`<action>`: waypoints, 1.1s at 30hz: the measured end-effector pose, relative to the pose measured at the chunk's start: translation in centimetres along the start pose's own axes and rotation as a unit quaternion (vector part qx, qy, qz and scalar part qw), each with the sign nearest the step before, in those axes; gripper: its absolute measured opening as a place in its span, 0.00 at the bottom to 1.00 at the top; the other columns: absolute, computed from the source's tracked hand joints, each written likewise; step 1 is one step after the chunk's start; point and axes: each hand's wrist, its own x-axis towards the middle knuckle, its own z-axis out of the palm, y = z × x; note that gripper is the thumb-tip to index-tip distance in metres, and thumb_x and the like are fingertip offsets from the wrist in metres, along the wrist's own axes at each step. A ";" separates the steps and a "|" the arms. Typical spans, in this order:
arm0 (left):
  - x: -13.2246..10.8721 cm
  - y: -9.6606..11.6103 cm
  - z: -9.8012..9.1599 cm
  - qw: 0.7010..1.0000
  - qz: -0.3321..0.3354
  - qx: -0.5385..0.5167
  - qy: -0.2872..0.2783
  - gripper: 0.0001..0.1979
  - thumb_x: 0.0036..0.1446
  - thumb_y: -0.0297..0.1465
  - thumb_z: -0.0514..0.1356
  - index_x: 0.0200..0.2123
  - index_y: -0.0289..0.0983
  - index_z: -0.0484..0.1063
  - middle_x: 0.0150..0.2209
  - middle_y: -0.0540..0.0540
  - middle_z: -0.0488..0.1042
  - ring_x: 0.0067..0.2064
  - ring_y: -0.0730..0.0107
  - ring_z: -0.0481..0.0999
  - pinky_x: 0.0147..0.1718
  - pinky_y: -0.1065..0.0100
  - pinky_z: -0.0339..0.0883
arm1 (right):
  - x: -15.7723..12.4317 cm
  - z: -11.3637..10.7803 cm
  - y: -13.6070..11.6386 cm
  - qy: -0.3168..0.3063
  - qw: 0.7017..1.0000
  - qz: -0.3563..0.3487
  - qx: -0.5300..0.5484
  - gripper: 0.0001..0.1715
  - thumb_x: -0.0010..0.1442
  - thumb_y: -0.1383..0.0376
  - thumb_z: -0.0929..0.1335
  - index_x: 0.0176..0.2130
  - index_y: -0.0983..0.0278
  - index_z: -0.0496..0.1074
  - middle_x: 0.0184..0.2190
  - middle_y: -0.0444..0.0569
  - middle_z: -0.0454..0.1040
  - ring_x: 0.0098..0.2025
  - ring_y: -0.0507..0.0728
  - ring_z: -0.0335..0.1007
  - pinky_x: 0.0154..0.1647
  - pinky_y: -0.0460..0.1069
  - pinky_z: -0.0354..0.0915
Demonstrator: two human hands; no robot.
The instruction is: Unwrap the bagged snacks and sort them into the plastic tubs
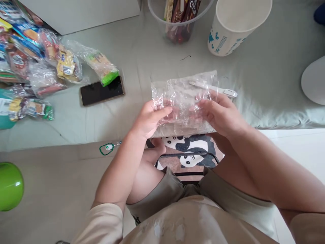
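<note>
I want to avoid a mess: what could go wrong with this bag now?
The left hand and right hand pinch the thin, crumpled bag; pulled apart, it might tear. The cup stands beyond it; a push forward might tip it.

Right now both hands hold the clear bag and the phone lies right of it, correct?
No. Head view: the phone lies left of the clear bag, not right. Left hand and right hand both hold it.

Left hand (148, 119) and right hand (220, 113) raised close together, both seemingly pinching.
</note>
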 end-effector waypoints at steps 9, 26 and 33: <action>0.2 -0.3 -0.6 0.997 0.034 0.065 0.016 0.18 0.52 0.38 0.72 0.42 0.41 0.69 0.27 0.52 0.79 0.29 0.68 0.83 0.23 0.74 0.72 | -0.6 -1.7 -0.6 -0.129 0.987 0.065 -0.074 0.21 0.61 0.55 0.76 0.50 0.61 0.76 0.26 0.43 0.76 0.26 0.52 0.73 0.27 0.49 0.70; 0.5 0.8 -2.0 0.995 0.095 0.030 -0.026 0.22 0.58 0.51 0.61 0.28 0.38 0.73 0.26 0.48 0.74 0.25 0.68 0.78 0.24 0.66 0.74 | -0.4 -1.6 -0.9 -0.051 0.998 -0.016 0.038 0.30 0.57 0.37 0.68 0.31 0.59 0.79 0.26 0.50 0.75 0.26 0.58 0.68 0.25 0.53 0.61; 0.9 -0.3 -2.4 0.984 0.141 0.110 0.008 0.16 0.48 0.33 0.72 0.40 0.41 0.76 0.45 0.48 0.77 0.35 0.72 0.79 0.35 0.69 0.76 | -0.2 -2.1 -0.5 -0.063 0.995 0.003 -0.074 0.24 0.49 0.66 0.79 0.45 0.57 0.73 0.27 0.41 0.73 0.25 0.52 0.67 0.24 0.48 0.62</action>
